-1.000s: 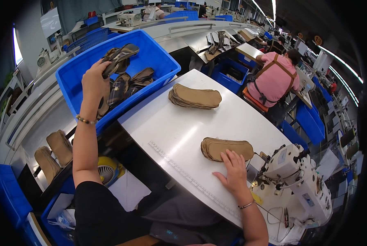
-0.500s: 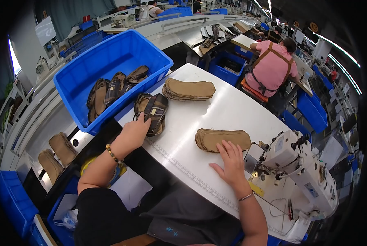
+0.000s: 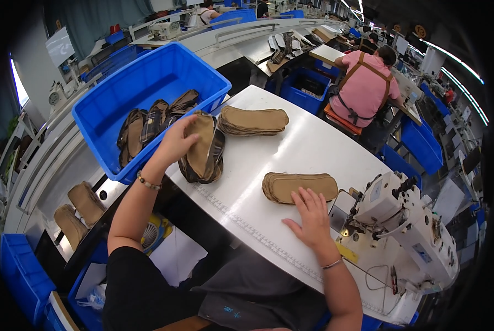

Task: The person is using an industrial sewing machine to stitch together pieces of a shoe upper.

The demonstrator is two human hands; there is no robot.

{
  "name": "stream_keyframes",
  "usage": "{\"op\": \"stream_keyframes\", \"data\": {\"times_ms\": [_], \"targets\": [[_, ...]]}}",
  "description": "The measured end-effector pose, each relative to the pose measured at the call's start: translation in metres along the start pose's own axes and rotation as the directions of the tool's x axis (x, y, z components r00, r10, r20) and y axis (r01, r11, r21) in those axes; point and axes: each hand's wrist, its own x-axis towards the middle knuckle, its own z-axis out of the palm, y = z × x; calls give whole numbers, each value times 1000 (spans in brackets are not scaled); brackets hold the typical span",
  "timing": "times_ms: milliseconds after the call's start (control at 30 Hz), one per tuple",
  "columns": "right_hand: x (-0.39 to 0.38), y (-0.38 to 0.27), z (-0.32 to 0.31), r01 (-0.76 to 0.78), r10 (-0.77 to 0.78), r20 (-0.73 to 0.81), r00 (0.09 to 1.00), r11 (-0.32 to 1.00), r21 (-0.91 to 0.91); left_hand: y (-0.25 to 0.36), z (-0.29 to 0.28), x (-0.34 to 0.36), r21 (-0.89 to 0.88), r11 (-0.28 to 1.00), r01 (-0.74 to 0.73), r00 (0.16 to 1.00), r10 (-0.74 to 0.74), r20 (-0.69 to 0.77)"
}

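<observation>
At the table's left edge, my left hand (image 3: 175,142) is closed on a plaid fabric shoe upper (image 3: 204,149), fingers at its far end. It is tipped up so its tan sole side faces me; a dark plaid part shows beside and below it. My right hand (image 3: 312,219) lies open, fingertips resting on the near edge of a stack of tan insoles (image 3: 299,186). Another stack of tan insoles (image 3: 252,120) lies farther back, just right of the shoe upper.
A blue bin (image 3: 164,63) with several plaid uppers stands at the left. A white sewing machine (image 3: 401,215) sits on the right of the white table (image 3: 247,209). Two tan stacks (image 3: 86,203) lie on a lower-left surface. A person in pink (image 3: 364,91) sits ahead.
My left hand has moved up and taken hold of the shoe upper, turning it so its tan underside shows instead of the plaid top. My right hand has stayed on the insoles.
</observation>
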Motion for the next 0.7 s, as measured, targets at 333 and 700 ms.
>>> {"op": "stream_keyframes", "data": {"times_ms": [333,700], "targets": [[2,1,2,1,-1,0,1000,1000,14,-19,30,-23,553,821,-143,976,24,218],[7,1,4,15,-15,20,1000,999,28,-104,-70,72,304,855,421,886,-316,-340]]}}
